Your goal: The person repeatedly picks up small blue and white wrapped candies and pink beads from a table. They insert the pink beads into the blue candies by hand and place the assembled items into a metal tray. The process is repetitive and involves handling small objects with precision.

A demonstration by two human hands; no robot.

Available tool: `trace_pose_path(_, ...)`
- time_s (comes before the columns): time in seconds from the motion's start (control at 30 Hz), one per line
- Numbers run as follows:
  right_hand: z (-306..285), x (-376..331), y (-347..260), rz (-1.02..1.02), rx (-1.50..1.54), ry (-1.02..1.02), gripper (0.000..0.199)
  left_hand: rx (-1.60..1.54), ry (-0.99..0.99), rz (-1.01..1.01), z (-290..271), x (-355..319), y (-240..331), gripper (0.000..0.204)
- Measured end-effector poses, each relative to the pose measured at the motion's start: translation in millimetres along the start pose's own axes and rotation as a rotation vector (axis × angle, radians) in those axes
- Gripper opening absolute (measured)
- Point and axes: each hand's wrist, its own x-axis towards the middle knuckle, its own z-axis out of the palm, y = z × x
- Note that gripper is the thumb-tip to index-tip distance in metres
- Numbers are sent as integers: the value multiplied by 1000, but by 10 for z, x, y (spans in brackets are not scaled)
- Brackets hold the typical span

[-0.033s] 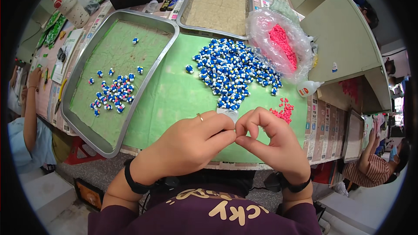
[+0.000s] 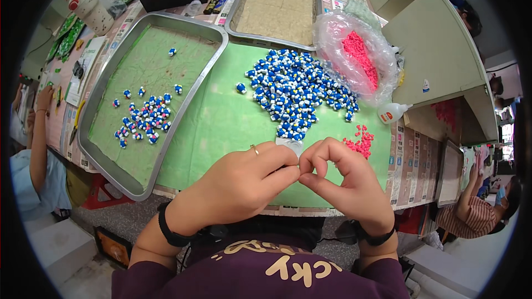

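Observation:
My left hand (image 2: 238, 180) and my right hand (image 2: 354, 182) meet fingertip to fingertip over the near edge of the green sheet (image 2: 197, 133). Both are closed in a pinch, and whatever they hold is hidden by the fingers. Just beyond the fingertips lies a small whitish, translucent piece (image 2: 292, 145). A heap of small blue-and-white figures (image 2: 299, 86) spreads behind it. To the right of my right hand is a little pile of tiny pink pieces (image 2: 361, 142).
A metal tray (image 2: 148, 191) at left holds several blue-and-white figures with pink parts. At back stands another tray (image 2: 229, 22). On the right are a clear bag (image 2: 327, 27) of pink pieces, a white squeeze bottle (image 2: 390, 113) and a cabinet (image 2: 443, 44). Other people sit at both sides.

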Motion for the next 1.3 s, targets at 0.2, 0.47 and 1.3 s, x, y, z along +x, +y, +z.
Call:
trace_pose_path(0.2, 123, -5, 116, -134, -32, 141, 22, -19, 67, -31, 27, 10, -41, 24)
trace_pose_path(0.47, -66, 178, 358, -458, -743, 172, 22, -215, 241, -330, 64, 5, -109, 20)
trace_pose_path(1.3, -78, 150, 475, -378, -713, 105, 23, -761, 365, -661, -39, -118, -136, 26)
